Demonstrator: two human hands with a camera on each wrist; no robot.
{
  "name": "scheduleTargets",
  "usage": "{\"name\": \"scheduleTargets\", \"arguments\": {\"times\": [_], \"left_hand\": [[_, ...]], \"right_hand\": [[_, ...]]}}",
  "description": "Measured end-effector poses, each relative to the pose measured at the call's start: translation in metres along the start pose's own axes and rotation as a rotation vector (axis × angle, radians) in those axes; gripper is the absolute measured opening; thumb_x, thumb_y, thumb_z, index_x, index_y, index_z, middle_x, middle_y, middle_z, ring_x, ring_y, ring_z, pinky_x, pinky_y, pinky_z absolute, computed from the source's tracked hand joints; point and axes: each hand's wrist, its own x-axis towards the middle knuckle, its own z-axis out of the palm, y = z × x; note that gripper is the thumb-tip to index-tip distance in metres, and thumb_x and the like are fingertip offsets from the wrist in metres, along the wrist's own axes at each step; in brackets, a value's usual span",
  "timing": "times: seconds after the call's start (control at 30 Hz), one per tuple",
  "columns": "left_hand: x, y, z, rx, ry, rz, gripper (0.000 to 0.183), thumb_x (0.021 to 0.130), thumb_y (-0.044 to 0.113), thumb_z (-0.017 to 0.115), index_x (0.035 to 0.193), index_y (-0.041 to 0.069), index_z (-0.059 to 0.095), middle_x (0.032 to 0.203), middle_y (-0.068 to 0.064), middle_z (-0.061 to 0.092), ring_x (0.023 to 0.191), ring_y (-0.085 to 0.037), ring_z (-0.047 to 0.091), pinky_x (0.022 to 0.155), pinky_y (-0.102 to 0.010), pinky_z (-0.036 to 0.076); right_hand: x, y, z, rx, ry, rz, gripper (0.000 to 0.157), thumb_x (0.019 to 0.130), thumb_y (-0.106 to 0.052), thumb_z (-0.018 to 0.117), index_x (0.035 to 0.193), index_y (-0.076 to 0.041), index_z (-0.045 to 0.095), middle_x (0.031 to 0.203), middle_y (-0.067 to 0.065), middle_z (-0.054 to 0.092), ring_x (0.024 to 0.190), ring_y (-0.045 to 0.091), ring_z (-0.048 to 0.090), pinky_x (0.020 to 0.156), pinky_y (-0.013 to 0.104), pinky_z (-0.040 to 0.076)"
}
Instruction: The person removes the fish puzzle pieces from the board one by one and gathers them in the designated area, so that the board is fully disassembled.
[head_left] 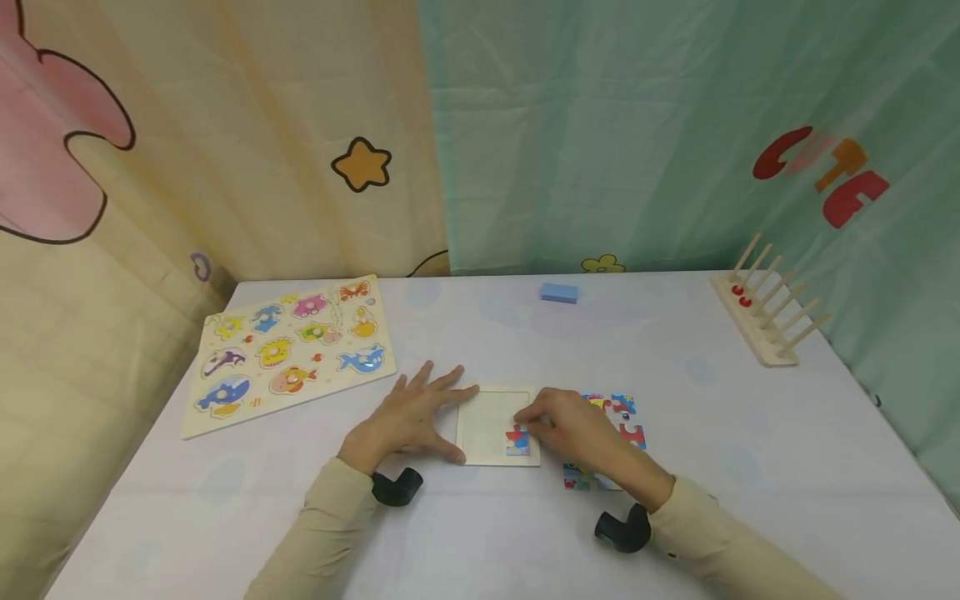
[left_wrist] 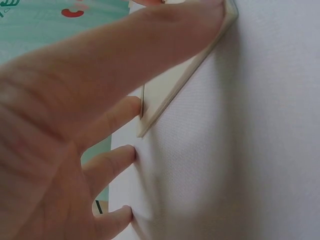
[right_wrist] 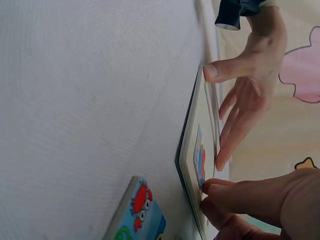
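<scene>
A pale wooden puzzle tray (head_left: 487,417) lies flat on the table between the two hands. My left hand (head_left: 408,421) is spread at its left side, thumb and index fingertip touching the rim; in the left wrist view the thumb (left_wrist: 165,35) lies along the tray edge. Inside the tray's lower right corner is a red and blue jigsaw piece (head_left: 517,442). The right hand (head_left: 573,425) has curled fingers and pinches this piece at its upper edge, fingertips low over the tray. More jigsaw pieces (head_left: 632,433) lie partly hidden beneath the right hand and wrist.
A sea-animal peg puzzle board (head_left: 300,354) lies at the left. Near the back edge is a blue block (head_left: 559,293). A wooden rack with upright pegs and a few red beads (head_left: 742,300) stands at the right. Curtains (head_left: 600,125) hang behind the table.
</scene>
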Motion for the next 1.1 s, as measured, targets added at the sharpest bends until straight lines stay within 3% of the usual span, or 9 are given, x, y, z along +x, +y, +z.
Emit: {"name": "scheduleTargets", "arguments": {"times": [0.2, 0.33, 0.5, 0.7, 0.93, 1.1], "left_hand": [[0.0, 0.001, -0.001, 0.007, 0.001, -0.003, 0.096, 0.062, 0.05, 0.09, 0.146, 0.033, 0.048, 0.162, 0.003, 0.024, 0.15, -0.037, 0.005, 0.116, -0.064, 0.005], [0.0, 0.002, -0.001, 0.001, 0.004, -0.004, 0.096, 0.062, 0.05, 0.09, 0.146, 0.032, 0.048, 0.162, 0.002, 0.024, 0.15, -0.037, 0.005, 0.115, -0.064, 0.005], [-0.001, 0.002, -0.001, -0.008, 0.006, -0.003, 0.095, 0.061, 0.05, 0.09, 0.145, 0.032, 0.05, 0.161, 0.002, 0.025, 0.15, -0.037, 0.005, 0.115, -0.064, 0.005], [0.0, 0.003, 0.0, -0.014, 0.006, -0.004, 0.095, 0.062, 0.049, 0.09, 0.145, 0.032, 0.05, 0.161, 0.001, 0.025, 0.15, -0.038, 0.005, 0.115, -0.065, 0.005], [0.0, 0.002, 0.0, -0.007, 0.008, 0.006, 0.096, 0.061, 0.049, 0.091, 0.146, 0.032, 0.049, 0.161, 0.002, 0.025, 0.149, -0.037, 0.005, 0.115, -0.065, 0.006], [0.0, 0.001, -0.001, -0.003, 0.01, 0.012, 0.096, 0.061, 0.049, 0.09, 0.146, 0.032, 0.049, 0.161, 0.001, 0.025, 0.149, -0.038, 0.006, 0.115, -0.065, 0.006]], "right_hand": [[-0.001, 0.002, 0.001, 0.006, -0.022, -0.047, 0.013, 0.087, -0.008, 0.073, 0.098, -0.013, 0.08, 0.088, -0.007, 0.067, 0.072, 0.005, 0.054, 0.058, 0.02, 0.047], [0.0, 0.002, -0.003, 0.092, -0.049, -0.042, 0.012, 0.086, -0.006, 0.073, 0.096, -0.01, 0.08, 0.089, -0.006, 0.072, 0.071, 0.005, 0.056, 0.058, 0.021, 0.048], [0.001, 0.0, -0.007, 0.23, -0.082, 0.009, 0.011, 0.084, -0.003, 0.074, 0.09, -0.013, 0.077, 0.083, -0.007, 0.072, 0.073, 0.008, 0.061, 0.064, 0.024, 0.051], [-0.005, 0.001, -0.008, 0.26, -0.034, 0.064, 0.01, 0.086, -0.007, 0.073, 0.089, -0.017, 0.077, 0.08, -0.007, 0.071, 0.073, 0.009, 0.063, 0.063, 0.027, 0.053], [-0.031, 0.027, -0.035, 0.301, -0.037, 0.092, 0.007, 0.084, -0.014, 0.077, 0.091, -0.014, 0.08, 0.09, -0.004, 0.074, 0.081, 0.012, 0.067, 0.068, 0.025, 0.055], [-0.059, 0.049, -0.057, 0.308, -0.033, 0.228, 0.012, 0.082, -0.024, 0.08, 0.091, -0.016, 0.08, 0.092, -0.003, 0.074, 0.088, 0.014, 0.065, 0.07, 0.024, 0.054]]}}
